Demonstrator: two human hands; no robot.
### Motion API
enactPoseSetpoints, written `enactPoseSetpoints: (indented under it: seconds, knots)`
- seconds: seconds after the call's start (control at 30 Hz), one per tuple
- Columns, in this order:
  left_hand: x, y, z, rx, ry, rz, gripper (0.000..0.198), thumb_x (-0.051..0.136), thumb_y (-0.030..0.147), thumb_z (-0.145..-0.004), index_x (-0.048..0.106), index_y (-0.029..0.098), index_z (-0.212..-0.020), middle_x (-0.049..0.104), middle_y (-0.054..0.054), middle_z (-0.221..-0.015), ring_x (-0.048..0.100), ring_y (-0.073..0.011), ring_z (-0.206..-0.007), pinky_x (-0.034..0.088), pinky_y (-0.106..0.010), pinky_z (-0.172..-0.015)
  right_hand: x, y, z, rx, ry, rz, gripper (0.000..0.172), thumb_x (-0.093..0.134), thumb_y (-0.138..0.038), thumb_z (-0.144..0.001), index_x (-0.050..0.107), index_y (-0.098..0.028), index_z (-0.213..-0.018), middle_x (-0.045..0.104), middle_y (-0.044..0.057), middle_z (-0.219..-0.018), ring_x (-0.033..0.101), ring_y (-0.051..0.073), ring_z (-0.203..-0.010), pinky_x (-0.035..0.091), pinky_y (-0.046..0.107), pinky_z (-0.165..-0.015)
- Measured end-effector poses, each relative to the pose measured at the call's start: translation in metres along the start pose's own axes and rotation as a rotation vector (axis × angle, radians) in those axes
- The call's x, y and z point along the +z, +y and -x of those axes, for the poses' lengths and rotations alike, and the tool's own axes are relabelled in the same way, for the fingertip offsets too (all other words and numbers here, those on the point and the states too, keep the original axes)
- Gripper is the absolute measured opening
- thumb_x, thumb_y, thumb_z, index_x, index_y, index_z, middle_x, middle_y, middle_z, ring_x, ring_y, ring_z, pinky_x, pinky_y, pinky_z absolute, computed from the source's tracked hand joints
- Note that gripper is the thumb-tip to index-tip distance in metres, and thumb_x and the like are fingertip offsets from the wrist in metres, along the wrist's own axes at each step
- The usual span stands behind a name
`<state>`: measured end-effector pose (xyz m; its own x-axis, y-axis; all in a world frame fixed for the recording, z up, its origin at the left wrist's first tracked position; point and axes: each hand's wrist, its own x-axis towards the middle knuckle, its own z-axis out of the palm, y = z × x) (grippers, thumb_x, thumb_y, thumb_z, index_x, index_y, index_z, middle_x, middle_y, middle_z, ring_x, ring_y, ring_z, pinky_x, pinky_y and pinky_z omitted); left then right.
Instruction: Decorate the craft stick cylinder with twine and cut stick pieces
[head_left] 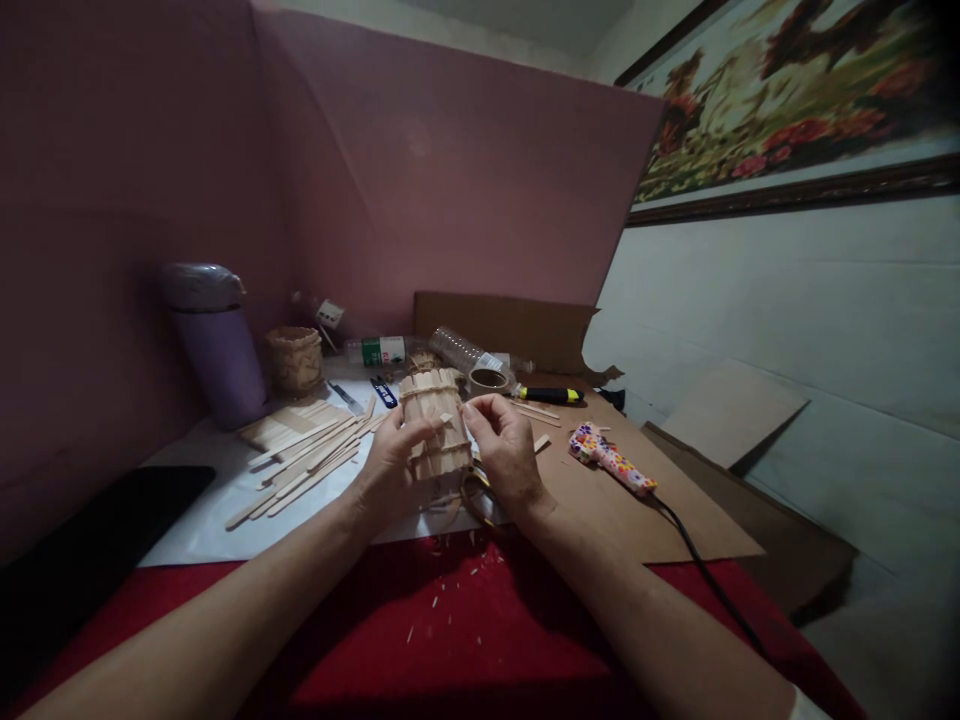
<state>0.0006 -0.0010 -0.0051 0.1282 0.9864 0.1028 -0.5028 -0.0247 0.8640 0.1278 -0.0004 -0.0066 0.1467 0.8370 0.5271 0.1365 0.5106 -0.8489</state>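
A small barrel-shaped holder made of upright wooden craft sticks (pixel 435 400), with twine-like bands near its top and bottom, is held up over the table. My left hand (pixel 394 450) wraps round its left side, thumb lying across the front. At its right edge, my right hand (pixel 506 440) has thumb and forefinger pinched together; what they hold, if anything, is too small to make out. A tiny pale wooden chip (pixel 445 418) shows on the holder's front. Scissors (pixel 478 498) with yellowish handles lie beneath my right hand, partly hidden.
Loose craft sticks (pixel 300 470) spread over white paper at left, near a purple tumbler (pixel 221 350) and a round woven-looking pot (pixel 295 360). Plastic bottles (pixel 461 350), a tape roll (pixel 489 380) and a yellow-black cutter (pixel 553 395) lie behind. A flowered glue gun (pixel 611 460) rests on cardboard, its cord trailing right.
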Motion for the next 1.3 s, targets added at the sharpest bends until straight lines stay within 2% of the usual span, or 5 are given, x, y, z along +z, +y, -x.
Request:
enactPoseSetpoints:
  seconds: [0.17, 0.43, 0.6, 0.77, 1.3]
  knots:
    - [0.0036, 0.0032, 0.0036, -0.004, 0.001, -0.013, 0.046, 0.076, 0.022, -0.063, 0.059, 0.018, -0.105, 0.070, -0.005, -0.085, 0.066, -0.0188, -0.064, 0.057, -0.031, -0.054, 0.0014, -0.0029, 0.0012, -0.004, -0.022, 0.002, 0.019, 0.065, -0.036, -0.077, 0.057, -0.020, -0.074, 0.055, -0.002, -0.068, 0.049, 0.014, -0.062, 0.040, 0.027, -0.059]
    - [0.0018, 0.0021, 0.0044, -0.055, -0.037, 0.001, 0.047, 0.075, 0.023, -0.064, 0.058, 0.021, -0.108, 0.070, -0.006, -0.087, 0.068, -0.0215, -0.065, 0.058, -0.036, -0.055, 0.0019, -0.0012, -0.0014, 0.060, -0.045, -0.069, 0.020, 0.069, -0.036, -0.072, 0.056, -0.020, -0.072, 0.054, -0.003, -0.066, 0.047, 0.013, -0.061, 0.039, 0.027, -0.058]
    - [0.0041, 0.0033, 0.0039, -0.046, 0.012, 0.037, 0.043, 0.073, 0.022, -0.061, 0.061, 0.015, -0.102, 0.070, -0.008, -0.081, 0.068, -0.0235, -0.067, 0.058, -0.038, -0.060, 0.0005, 0.0018, -0.0040, 0.081, -0.039, -0.151, 0.025, 0.063, -0.043, -0.078, 0.057, -0.019, -0.072, 0.051, -0.003, -0.065, 0.045, 0.013, -0.060, 0.037, 0.026, -0.058]
    - [0.0050, 0.0042, 0.0041, -0.108, -0.022, 0.065, 0.044, 0.069, 0.022, -0.062, 0.062, 0.013, -0.104, 0.072, -0.011, -0.083, 0.068, -0.0253, -0.069, 0.058, -0.041, -0.062, -0.0014, 0.0027, -0.0058, 0.040, 0.020, -0.108, 0.027, 0.057, -0.044, -0.081, 0.057, -0.019, -0.072, 0.049, -0.003, -0.064, 0.042, 0.013, -0.060, 0.036, 0.026, -0.058]
    - [-0.0019, -0.0026, -0.0024, 0.090, 0.010, -0.028, 0.041, 0.074, 0.022, -0.066, 0.056, 0.018, -0.104, 0.070, -0.006, -0.094, 0.068, -0.0203, -0.072, 0.058, -0.034, -0.062, 0.0011, 0.0001, 0.0014, -0.015, -0.027, -0.040, 0.018, 0.062, -0.036, -0.079, 0.057, -0.020, -0.074, 0.053, -0.002, -0.068, 0.048, 0.014, -0.062, 0.039, 0.027, -0.060]
